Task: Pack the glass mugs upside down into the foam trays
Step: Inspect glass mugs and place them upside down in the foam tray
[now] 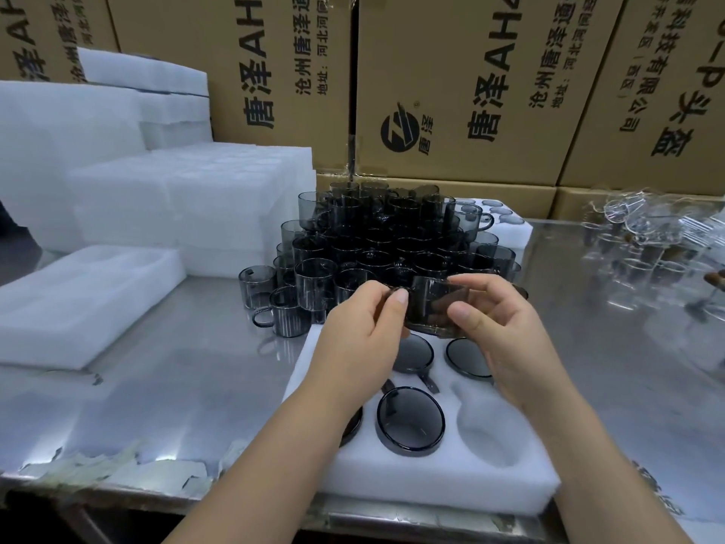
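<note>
Head view: steel table (176, 367), foam tray (431, 488), cartons (470, 92).

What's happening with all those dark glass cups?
A person is packing them. The left hand and right hand hold one dark mug above a white foam tray. A few packed mugs already sit upside down in its holes, and an empty hole shows on the right. A pile of mugs waits behind.

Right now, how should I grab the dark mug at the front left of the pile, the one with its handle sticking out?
Probably by the handle of that mug, coming from the front left: the loop points out over bare table there, while other mugs crowd its back and right side.
</note>
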